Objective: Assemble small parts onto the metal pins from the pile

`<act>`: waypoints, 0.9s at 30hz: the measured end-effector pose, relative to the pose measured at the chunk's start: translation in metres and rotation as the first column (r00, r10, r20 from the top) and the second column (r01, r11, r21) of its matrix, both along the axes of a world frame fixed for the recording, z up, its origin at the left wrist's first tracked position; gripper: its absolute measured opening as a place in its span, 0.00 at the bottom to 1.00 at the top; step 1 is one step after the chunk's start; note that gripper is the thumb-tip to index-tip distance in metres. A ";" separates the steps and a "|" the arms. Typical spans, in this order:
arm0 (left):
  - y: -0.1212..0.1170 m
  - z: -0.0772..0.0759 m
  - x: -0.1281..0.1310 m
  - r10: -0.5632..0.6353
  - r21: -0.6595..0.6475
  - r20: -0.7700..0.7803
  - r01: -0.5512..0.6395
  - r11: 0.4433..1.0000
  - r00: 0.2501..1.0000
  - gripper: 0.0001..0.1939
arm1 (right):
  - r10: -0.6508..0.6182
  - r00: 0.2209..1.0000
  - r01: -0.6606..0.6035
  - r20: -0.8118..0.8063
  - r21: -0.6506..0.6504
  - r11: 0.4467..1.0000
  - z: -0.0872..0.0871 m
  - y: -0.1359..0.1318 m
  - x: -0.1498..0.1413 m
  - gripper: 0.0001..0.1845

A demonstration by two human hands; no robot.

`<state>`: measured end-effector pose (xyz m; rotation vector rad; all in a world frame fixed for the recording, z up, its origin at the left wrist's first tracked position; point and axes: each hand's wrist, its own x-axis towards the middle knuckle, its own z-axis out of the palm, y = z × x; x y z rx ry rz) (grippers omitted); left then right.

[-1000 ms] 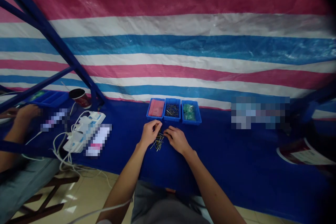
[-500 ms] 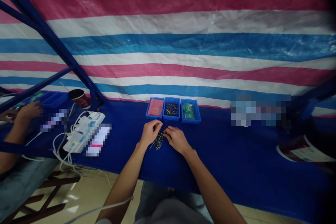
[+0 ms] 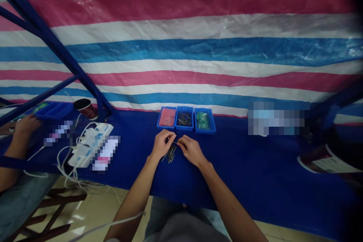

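Observation:
On the blue table lies a loose pile of thin metal pieces (image 3: 170,155), gold and dark, like screws or nails. My left hand (image 3: 162,144) is at the pile's upper left, thumb and fingertips pinched together; what they hold is hidden. Across from it, my right hand (image 3: 192,150) pinches a thin, light sliver that points toward the left hand. Just beyond the hands stand three small blue bins: one with pink packets (image 3: 167,116), one with more thin metal pieces (image 3: 184,119), and one with green plastic packets (image 3: 202,120).
A white power strip (image 3: 95,140) with tangled cables and a blurred-out phone-like item (image 3: 106,153) lie to the left. Further left are a dark red cup (image 3: 86,109) and another person's hand (image 3: 27,124). A dark red tub (image 3: 329,160) stands at right. Striped sheeting hangs behind.
My right hand's fingertips have closed in slightly toward the left hand, and a thin sliver now shows at them. The other person's hand has shifted a little left.

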<state>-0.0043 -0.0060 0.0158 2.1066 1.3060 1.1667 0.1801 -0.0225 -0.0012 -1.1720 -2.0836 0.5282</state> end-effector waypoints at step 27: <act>0.002 -0.006 0.001 -0.065 0.036 0.132 0.061 0.997 0.989 0.07 | -0.120 0.982 0.132 -0.144 0.079 0.988 0.004 -0.004 -0.005 0.12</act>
